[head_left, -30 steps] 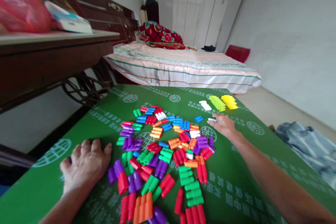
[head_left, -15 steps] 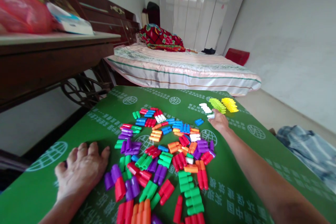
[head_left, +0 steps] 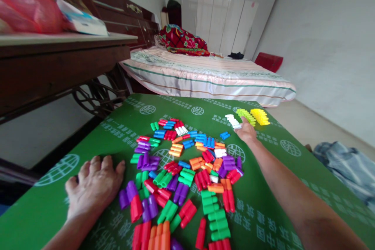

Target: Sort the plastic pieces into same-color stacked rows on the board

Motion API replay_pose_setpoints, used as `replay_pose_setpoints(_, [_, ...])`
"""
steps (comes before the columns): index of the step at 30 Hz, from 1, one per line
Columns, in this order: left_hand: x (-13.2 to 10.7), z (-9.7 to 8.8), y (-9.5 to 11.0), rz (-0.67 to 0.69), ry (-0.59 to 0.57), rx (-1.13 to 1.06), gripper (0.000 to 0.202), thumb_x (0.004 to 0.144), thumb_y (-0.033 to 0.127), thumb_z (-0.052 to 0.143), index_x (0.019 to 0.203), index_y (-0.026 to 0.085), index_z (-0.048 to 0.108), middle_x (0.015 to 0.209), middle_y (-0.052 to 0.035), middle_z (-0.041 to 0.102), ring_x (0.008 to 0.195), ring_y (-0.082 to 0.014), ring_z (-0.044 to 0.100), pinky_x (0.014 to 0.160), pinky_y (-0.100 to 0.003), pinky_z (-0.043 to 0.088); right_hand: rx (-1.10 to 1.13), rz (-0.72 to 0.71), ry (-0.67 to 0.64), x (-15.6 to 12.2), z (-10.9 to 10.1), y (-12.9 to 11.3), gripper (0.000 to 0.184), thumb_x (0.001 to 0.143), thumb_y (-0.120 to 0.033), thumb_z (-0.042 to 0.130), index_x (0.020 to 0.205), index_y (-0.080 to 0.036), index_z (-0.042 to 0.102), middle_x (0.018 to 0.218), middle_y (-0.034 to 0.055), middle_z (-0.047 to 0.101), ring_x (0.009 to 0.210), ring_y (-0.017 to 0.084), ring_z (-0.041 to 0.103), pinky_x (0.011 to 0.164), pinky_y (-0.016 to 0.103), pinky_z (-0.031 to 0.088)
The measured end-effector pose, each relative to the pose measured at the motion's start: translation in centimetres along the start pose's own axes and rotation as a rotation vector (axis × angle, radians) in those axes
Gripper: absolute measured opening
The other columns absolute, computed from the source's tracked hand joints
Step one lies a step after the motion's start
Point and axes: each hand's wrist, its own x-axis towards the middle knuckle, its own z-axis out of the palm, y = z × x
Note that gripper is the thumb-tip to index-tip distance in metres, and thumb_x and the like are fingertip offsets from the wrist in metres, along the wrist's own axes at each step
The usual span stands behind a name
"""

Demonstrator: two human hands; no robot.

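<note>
My left hand (head_left: 95, 183) lies flat on the green board (head_left: 111, 152), fingers spread, holding nothing, left of the loose plastic blocks. At the far right, my right hand (head_left: 246, 132) pinches a white bullet-shaped block at the near end of the white block row (head_left: 231, 119); the fingertips partly hide it. Just behind that hand is a lime-green row (head_left: 246, 116), with a yellow row (head_left: 260, 117) to its right. Many red, green, purple, orange and blue blocks lie scattered between my hands, including a blue block (head_left: 225, 135) near the right hand and a green block group (head_left: 218, 224) nearer me.
A bed (head_left: 205, 72) stands beyond the board's far edge. On the left is a wooden table (head_left: 58, 54) with a red plastic bag (head_left: 29, 6) on it. Checked cloth (head_left: 342, 168) lies to the right of the board.
My right hand has moved slightly away from me, bringing the white block from just short of the white row up against its near end. My left hand stays resting on the board.
</note>
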Motion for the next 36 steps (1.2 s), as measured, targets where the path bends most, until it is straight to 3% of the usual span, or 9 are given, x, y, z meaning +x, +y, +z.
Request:
replay_pose_setpoints(9, [-0.1, -0.2, 0.2, 0.007, -0.01, 0.0, 0.072, 0.09, 0.054, 0.004, 0.133, 0.01, 0.041, 0.147, -0.0207, 0.034, 0.139, -0.0372, 0.025, 0.111, -0.06, 0.027, 0.106, -0.023, 0.008, -0.2, 0.2, 0.8, 0.081, 0.082, -0.032, 0.063, 0.152, -0.021, 0.024, 0.131, 0.0105, 0.061, 0.119, 0.025, 0.059, 0.09, 0.031, 0.045])
replay_pose_setpoints(17, [-0.1, -0.1, 0.1, 0.0, -0.009, -0.017, 0.073, 0.089, 0.054, 0.003, 0.135, 0.01, 0.04, 0.148, -0.0197, 0.032, 0.14, -0.0371, 0.023, 0.111, -0.06, 0.026, 0.094, -0.019, 0.028, -0.2, 0.3, 1.2, 0.075, 0.082, -0.038, 0.063, 0.148, -0.02, 0.032, 0.131, 0.0087, 0.062, 0.118, 0.026, 0.059, 0.093, 0.033, 0.046])
replay_pose_setpoints(27, [-0.1, -0.2, 0.3, 0.005, -0.008, -0.009, 0.071, 0.09, 0.053, 0.004, 0.132, 0.01, 0.042, 0.146, -0.0199, 0.035, 0.138, -0.0368, 0.025, 0.11, -0.061, 0.028, 0.082, -0.023, 0.064, -0.4, 0.3, 0.8, 0.07, 0.083, -0.033, 0.062, 0.146, -0.017, 0.036, 0.128, 0.0127, 0.063, 0.114, 0.027, 0.061, 0.094, 0.039, 0.048])
replay_pose_setpoints(30, [-0.2, -0.2, 0.4, -0.011, -0.02, 0.012, 0.07, 0.09, 0.051, 0.003, 0.133, 0.012, 0.041, 0.147, -0.0176, 0.035, 0.139, -0.0353, 0.024, 0.111, -0.059, 0.029, 0.115, -0.106, 0.103, -1.8, -0.1, 0.3, 0.061, 0.084, -0.031, 0.062, 0.139, -0.013, 0.046, 0.126, 0.0163, 0.063, 0.112, 0.029, 0.061, 0.093, 0.042, 0.049])
replay_pose_setpoints(32, [-0.2, -0.2, 0.4, -0.01, -0.028, 0.017, 0.07, 0.089, 0.051, 0.003, 0.133, 0.012, 0.041, 0.147, -0.0176, 0.034, 0.139, -0.0354, 0.023, 0.111, -0.059, 0.028, 0.138, -0.201, 0.09, -3.7, -0.5, -0.5, 0.045, 0.085, -0.032, 0.061, 0.127, -0.018, 0.058, 0.124, 0.0114, 0.065, 0.11, 0.025, 0.062, 0.093, 0.037, 0.048])
replay_pose_setpoints(34, [-0.2, -0.1, 0.4, -0.005, -0.027, 0.015, 0.071, 0.089, 0.051, 0.003, 0.134, 0.011, 0.04, 0.147, -0.0185, 0.034, 0.139, -0.0362, 0.023, 0.111, -0.059, 0.028, 0.174, -0.366, 0.043, -6.4, -1.1, -1.6, 0.029, 0.086, -0.031, 0.06, 0.113, -0.024, 0.066, 0.117, 0.0038, 0.068, 0.104, 0.018, 0.064, 0.09, 0.029, 0.048])
replay_pose_setpoints(36, [-0.2, 0.0, 0.3, 0.005, -0.015, 0.011, 0.072, 0.089, 0.053, 0.003, 0.132, 0.011, 0.042, 0.146, -0.0193, 0.035, 0.138, -0.037, 0.024, 0.11, -0.06, 0.029, 0.177, -0.605, -0.023, -9.3, -2.0, -2.8, 0.021, 0.087, -0.029, 0.057, 0.105, -0.025, 0.068, 0.107, 0.0018, 0.07, 0.097, 0.016, 0.064, 0.085, 0.026, 0.048])
